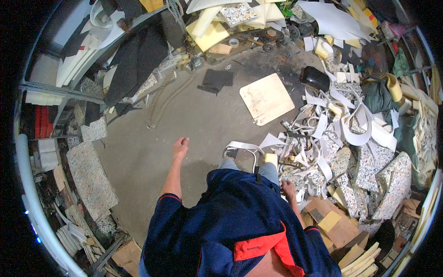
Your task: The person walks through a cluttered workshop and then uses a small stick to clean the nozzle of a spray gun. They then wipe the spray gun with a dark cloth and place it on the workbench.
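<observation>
From where I stand, the nearest thing is the person's navy short-sleeved shirt with red trim [221, 217], bent low over the floor. The right hand [288, 188] is beside the body, at the near edge of a loose heap of white foam strips and speckled foam pieces [339, 159] spread along the person's right; I can't tell whether its fingers hold anything. Behind that hand lies a flat brown cardboard piece [330, 219], whose stiff edge could scrape the forearm if the arm swings back. The left hand [181, 147] hangs out over bare grey floor, narrow, fingers curled in, with nothing visible in its grip. Just ahead, by the feet, a thin white curved strip [247, 146] lies close to a shoe; a step forward could snag it and cost the person their balance. A small pale-yellow foam block [271, 159] sits right by the other leg, easily kicked or trodden on. The heap itself looks tangled, so a hard pull on one loop might drag neighbouring pieces down. Farther off, a cream square board with rounded corners [266, 99] lies flat and could slide underfoot; beyond it, a glossy black rounded object [315, 78] rests against the scraps, liable to roll if they shift.
</observation>
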Action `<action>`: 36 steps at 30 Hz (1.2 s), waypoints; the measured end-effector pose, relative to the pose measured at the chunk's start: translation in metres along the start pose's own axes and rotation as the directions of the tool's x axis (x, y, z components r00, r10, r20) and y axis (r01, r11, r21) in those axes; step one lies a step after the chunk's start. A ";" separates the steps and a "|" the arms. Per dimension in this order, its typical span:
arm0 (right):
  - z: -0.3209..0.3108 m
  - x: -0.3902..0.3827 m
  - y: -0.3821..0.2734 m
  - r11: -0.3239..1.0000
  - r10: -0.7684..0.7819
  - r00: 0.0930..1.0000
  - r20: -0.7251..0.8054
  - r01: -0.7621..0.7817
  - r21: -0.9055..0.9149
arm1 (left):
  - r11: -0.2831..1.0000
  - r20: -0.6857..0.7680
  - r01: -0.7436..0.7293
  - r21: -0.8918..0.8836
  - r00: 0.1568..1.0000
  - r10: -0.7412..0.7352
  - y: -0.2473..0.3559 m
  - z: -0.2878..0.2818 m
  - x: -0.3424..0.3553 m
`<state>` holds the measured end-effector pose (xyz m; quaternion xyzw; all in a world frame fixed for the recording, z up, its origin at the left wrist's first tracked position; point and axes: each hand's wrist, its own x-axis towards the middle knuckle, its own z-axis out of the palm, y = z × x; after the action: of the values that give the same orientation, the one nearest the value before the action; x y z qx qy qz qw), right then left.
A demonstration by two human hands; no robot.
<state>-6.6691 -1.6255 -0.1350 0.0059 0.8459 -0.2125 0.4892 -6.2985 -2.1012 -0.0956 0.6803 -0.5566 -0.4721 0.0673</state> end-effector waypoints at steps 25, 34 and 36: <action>-0.071 0.248 -0.357 0.966 -0.260 0.948 0.186 0.256 0.047 | 0.982 -0.097 0.180 -0.053 0.978 -0.184 0.030 0.067 -0.007; -0.020 0.185 -0.438 0.960 -0.249 0.964 0.095 0.258 -0.108 | 0.964 0.065 0.237 -0.122 0.971 -0.231 -0.001 -0.020 0.160; 0.020 0.157 -0.428 0.948 -0.096 0.995 -0.007 0.094 0.303 | 0.813 0.192 0.502 -0.295 0.864 -0.465 -0.033 -0.051 0.185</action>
<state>-6.8274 -2.0533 -0.1226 0.0391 0.8007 -0.3629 0.4750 -6.2509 -2.2626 -0.1932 0.7505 -0.2794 -0.5982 0.0288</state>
